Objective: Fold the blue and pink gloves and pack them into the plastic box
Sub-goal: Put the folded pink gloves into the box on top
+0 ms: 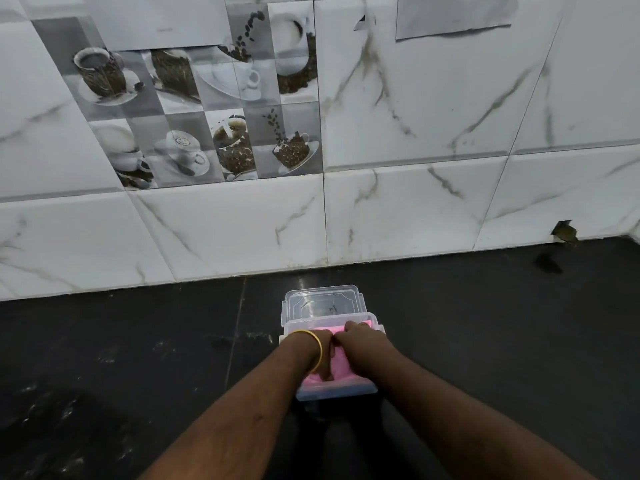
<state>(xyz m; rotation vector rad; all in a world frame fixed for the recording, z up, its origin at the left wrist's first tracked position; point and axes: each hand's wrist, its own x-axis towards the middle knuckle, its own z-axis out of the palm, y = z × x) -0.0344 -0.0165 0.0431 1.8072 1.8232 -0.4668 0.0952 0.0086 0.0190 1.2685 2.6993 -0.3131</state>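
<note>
Now both hands are down inside the clear plastic box (pixel 337 393), which sits on the dark desk (pixel 138 358) just short of the wall. Left hand (pixel 320 355), w/ a yellow bangle (pixel 317 348) on the wrist, presses onto the pink glove (pixel 341 363); its fingers point down into the fabric, but whether they curl round it can't be told. Right hand (pixel 360 344) lies just beside the left, touching it, fingers bent over the pink glove at the far end of the box; grip vs. plain press also can't be told. Pink glove fills the box top to near edge. Blue glove isn't clearly visible; only a bluish tint shows thru the box's near wall. Clear lid (pixel 323 301) lies flat behind the box, touching its far rim. Marble-look tiles w/ coffee-cup pics (pixel 194 112) cover the wall.
</note>
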